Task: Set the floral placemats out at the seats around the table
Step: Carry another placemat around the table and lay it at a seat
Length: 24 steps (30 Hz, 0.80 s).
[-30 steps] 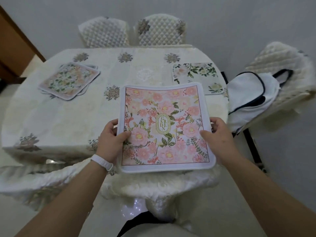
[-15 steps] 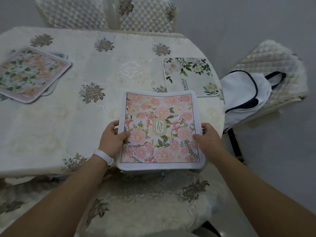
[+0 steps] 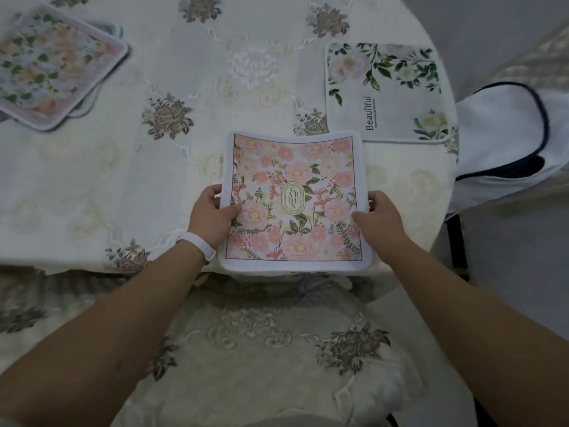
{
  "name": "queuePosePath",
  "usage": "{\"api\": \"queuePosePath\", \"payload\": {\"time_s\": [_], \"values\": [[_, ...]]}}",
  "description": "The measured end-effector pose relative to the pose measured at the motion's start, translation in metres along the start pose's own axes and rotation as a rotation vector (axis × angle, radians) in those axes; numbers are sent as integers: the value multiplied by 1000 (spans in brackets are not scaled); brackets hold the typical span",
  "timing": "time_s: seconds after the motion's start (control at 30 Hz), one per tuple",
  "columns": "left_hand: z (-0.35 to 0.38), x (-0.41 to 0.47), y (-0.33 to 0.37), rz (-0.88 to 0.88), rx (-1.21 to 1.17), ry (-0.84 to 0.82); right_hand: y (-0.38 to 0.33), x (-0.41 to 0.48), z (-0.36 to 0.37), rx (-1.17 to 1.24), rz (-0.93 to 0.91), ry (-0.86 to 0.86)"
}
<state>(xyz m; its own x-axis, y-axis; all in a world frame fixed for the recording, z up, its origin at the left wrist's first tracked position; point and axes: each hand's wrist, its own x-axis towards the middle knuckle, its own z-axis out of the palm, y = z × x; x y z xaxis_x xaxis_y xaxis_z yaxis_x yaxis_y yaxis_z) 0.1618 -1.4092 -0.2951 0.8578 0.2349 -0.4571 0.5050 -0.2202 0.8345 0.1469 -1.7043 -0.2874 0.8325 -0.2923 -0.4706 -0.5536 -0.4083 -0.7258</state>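
Pink floral placemat (image 3: pixel 295 198), "GARDEN" emblem at centre, sits at the near edge of the surface (image 3: pixel 92 186), far edge curled slightly upward. Left hand (image 3: pixel 212 215) is closed on its left border, thumb on top; a white wristband (image 3: pixel 197 243) is on that wrist. Right hand (image 3: pixel 380 218) is closed on the right border the same way. White placemat with green leaves (image 3: pixel 386 90), printed "Beautiful", lies flat just beyond, at the right rim. Stack of floral placemats (image 3: pixel 54 67) lies far left. Cushioned chair seat (image 3: pixel 277 349) directly below. White bag with dark trim (image 3: pixel 505 143) at right.
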Motion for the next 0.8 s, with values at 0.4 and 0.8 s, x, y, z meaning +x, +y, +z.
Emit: {"api": "queuePosePath", "payload": {"time_s": [0.4,0.8], "values": [[6,8,-15,31,235,94,23,8,10,-111,-61,-3],[-29,-24,-64,367,698,-155,61,-30,8,-605,-250,-82]]}}
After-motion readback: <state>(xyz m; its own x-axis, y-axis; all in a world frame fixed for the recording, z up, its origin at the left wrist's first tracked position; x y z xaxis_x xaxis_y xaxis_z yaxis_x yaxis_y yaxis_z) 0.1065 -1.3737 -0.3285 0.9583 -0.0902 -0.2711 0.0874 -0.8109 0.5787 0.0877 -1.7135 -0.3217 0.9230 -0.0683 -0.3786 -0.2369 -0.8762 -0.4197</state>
